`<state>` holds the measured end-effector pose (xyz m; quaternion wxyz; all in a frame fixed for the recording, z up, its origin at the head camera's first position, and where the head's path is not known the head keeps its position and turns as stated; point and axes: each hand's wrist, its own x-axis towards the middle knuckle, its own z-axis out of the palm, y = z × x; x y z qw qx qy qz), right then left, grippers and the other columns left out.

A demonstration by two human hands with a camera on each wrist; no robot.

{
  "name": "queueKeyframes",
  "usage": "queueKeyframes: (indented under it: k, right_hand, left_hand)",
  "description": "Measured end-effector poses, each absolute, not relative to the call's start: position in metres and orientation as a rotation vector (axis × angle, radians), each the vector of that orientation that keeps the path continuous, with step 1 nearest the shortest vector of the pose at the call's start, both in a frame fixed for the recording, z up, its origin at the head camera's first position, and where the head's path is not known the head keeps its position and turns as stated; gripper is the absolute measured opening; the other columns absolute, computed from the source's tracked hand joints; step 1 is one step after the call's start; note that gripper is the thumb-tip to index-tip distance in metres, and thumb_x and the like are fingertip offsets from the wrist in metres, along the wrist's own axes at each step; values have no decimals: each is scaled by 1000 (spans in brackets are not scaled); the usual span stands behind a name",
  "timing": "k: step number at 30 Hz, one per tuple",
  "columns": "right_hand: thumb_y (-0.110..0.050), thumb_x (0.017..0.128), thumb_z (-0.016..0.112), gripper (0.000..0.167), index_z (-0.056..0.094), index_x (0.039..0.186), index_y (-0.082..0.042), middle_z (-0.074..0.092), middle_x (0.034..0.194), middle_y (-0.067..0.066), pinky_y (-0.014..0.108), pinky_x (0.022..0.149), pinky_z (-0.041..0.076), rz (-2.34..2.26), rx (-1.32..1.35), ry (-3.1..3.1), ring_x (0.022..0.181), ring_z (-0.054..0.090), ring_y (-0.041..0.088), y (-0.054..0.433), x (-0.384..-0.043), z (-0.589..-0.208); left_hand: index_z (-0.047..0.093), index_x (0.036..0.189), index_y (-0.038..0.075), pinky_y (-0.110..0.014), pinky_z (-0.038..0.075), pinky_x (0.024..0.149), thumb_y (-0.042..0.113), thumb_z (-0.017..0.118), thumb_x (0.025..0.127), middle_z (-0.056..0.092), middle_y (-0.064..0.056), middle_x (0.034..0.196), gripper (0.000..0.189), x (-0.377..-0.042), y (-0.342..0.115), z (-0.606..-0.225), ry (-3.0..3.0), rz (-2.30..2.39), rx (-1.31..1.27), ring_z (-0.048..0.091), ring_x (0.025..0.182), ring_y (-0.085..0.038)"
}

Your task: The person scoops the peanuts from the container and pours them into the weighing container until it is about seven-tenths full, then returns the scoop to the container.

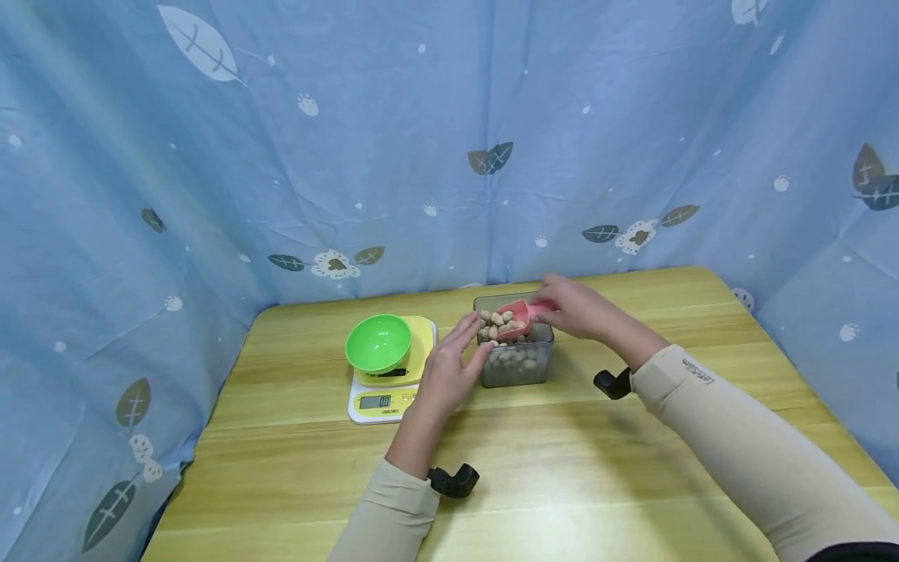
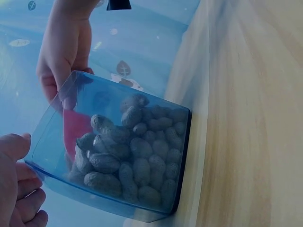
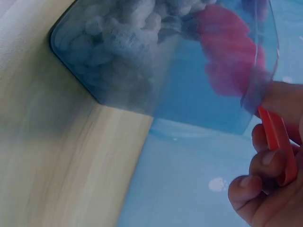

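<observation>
A pink plastic scoop lies with its head inside a translucent grey rectangular plastic container, in among unshelled tan peanuts. The right hand has its grip closed on the scoop's handle at the container's right side. The left hand holds the container's near-left corner, its grip only loosely bent, thumb and fingers on either side of the rim. The container stands on a pale wooden worktop. To its left, a round bright-green bowl sits on a yellow-and-white digital scale. A blue leaf-patterned curtain hangs at the far side
</observation>
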<state>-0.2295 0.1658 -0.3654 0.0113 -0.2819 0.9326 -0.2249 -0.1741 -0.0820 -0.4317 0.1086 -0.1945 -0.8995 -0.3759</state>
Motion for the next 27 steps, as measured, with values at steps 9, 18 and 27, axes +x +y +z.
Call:
queueKeyframes:
  k: [9,18,27]
  right_hand:
    - [-24,93,69,25,74,112,-8,58,96,6,35,71,43,-1004,-784,2792,80,48,20,189,-227,-373]
    - [-29,95,66,29,72,117,-9,59,99,5,36,72,43,-1019,-712,2807,81,49,20,197,-224,-370]
    - [-31,97,63,35,69,121,-7,54,90,7,35,67,41,-1026,-679,2818,78,44,23,190,-226,-355]
  left_hand:
    - [52,144,11,-44,36,115,40,55,100,42,-1,155,52,-172,-83,-430,-2644,-1099,-568,40,142,-19]
    - [47,147,13,-43,34,117,42,50,102,37,3,158,54,-173,-82,-429,-2676,-1082,-581,37,144,-19]
    - [41,151,13,-43,35,116,42,48,103,33,3,160,57,-173,-98,-416,-2685,-1049,-534,36,144,-21]
